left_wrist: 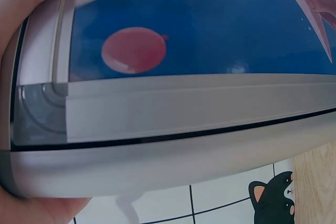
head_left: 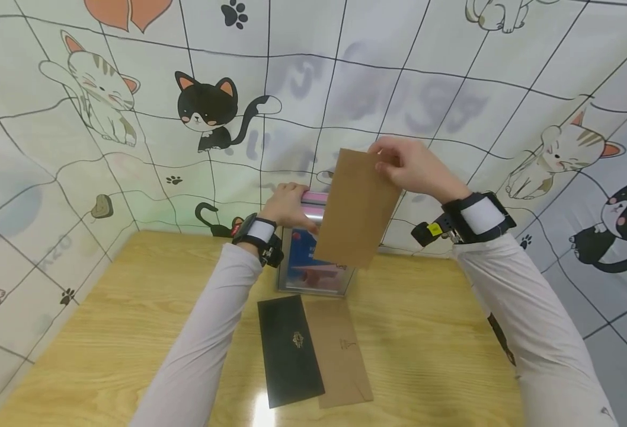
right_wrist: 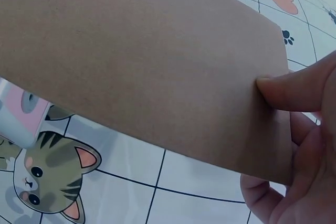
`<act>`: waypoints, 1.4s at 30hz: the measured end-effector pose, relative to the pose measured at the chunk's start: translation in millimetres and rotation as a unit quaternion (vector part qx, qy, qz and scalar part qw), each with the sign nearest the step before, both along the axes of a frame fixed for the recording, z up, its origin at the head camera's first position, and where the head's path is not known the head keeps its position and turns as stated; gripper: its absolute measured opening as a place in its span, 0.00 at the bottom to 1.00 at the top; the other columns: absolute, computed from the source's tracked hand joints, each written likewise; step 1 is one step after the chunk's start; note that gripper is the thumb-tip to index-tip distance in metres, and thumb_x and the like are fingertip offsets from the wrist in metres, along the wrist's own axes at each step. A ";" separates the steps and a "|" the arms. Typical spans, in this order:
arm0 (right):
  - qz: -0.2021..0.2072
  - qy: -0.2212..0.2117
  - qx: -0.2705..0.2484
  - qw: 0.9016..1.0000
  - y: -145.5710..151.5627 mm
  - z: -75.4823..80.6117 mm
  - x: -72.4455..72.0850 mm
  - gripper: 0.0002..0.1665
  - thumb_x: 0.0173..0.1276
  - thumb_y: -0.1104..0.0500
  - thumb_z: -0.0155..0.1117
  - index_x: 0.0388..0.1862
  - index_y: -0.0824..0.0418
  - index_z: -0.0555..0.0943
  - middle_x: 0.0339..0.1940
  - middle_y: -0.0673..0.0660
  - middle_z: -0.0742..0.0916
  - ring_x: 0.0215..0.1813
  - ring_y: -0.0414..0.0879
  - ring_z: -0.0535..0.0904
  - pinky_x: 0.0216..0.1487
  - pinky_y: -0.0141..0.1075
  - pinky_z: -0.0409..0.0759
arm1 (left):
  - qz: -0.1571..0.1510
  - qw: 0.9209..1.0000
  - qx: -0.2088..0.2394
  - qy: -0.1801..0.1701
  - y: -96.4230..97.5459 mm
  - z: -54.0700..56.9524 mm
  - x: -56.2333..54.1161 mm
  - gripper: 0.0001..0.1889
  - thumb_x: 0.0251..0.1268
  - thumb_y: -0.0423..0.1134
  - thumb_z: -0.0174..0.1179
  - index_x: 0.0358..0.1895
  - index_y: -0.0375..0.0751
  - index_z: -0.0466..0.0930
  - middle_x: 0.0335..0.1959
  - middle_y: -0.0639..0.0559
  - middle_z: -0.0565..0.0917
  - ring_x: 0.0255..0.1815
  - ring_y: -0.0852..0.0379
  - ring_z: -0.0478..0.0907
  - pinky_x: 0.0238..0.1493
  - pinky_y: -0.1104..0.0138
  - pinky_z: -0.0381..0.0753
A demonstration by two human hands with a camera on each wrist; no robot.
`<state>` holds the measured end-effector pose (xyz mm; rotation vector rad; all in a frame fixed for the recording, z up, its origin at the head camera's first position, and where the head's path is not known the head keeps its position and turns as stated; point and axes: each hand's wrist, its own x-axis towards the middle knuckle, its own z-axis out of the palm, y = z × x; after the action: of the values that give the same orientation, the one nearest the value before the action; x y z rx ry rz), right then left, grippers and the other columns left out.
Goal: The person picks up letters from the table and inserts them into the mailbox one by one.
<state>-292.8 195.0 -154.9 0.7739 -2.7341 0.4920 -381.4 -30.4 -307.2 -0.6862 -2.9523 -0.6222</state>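
My right hand [head_left: 412,166] pinches the upper right corner of a plain brown kraft-paper envelope [head_left: 356,213]. In the right wrist view the thumb [right_wrist: 299,93] presses on its face, with other fingers behind. The envelope hangs tilted in mid-air, hiding the right part of a silver-framed case [head_left: 313,292] from the head view. My left hand [head_left: 288,204] grips the case's pink-and-silver top at its left end. The left wrist view shows the case's blue front picture [left_wrist: 210,35] with a pink balloon and white characters. The case stands upright on the table.
On the wooden table [head_left: 132,332], a black envelope [head_left: 287,362] with a gold emblem partly overlaps another brown envelope [head_left: 348,362], in front of the case. Close behind the case rises a white cloth backdrop [head_left: 148,178] printed with cats and grid lines.
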 end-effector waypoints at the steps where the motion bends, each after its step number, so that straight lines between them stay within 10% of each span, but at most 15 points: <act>1: 0.001 -0.002 0.000 1.000 0.0 2.0 -0.9 0.13 0.63 0.68 0.50 0.46 0.62 0.76 0.37 0.62 0.80 0.35 0.51 0.71 0.36 0.41 0.67 | -0.001 1.000 0.000 0.000 0.0 0.5 0.2 0.58 0.23 0.64 0.70 0.67 0.44 0.58 0.66 0.45 0.60 0.67 0.46 0.52 0.60 0.52 0.64; 27: -0.060 -0.002 -0.007 0.998 -8.1 52.6 -21.0 0.17 0.66 0.66 0.46 0.53 0.63 0.72 0.51 0.64 0.77 0.47 0.56 0.71 0.46 0.47 0.70 | 0.000 1.000 -0.010 -0.005 0.8 3.3 3.4 0.57 0.25 0.63 0.70 0.67 0.42 0.58 0.66 0.45 0.61 0.66 0.46 0.53 0.61 0.53 0.63; 42: -0.058 0.059 0.005 0.997 -19.9 53.1 -26.7 0.15 0.67 0.65 0.47 0.52 0.61 0.74 0.46 0.62 0.81 0.44 0.54 0.75 0.43 0.43 0.72 | 0.002 1.000 -0.015 0.002 -0.6 4.0 3.2 0.57 0.24 0.66 0.69 0.66 0.43 0.59 0.66 0.46 0.61 0.67 0.46 0.52 0.61 0.54 0.63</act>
<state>-319.4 175.1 -101.7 0.6203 -2.6562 0.3946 -378.3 -31.0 -303.2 -0.6824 -2.9654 -0.5755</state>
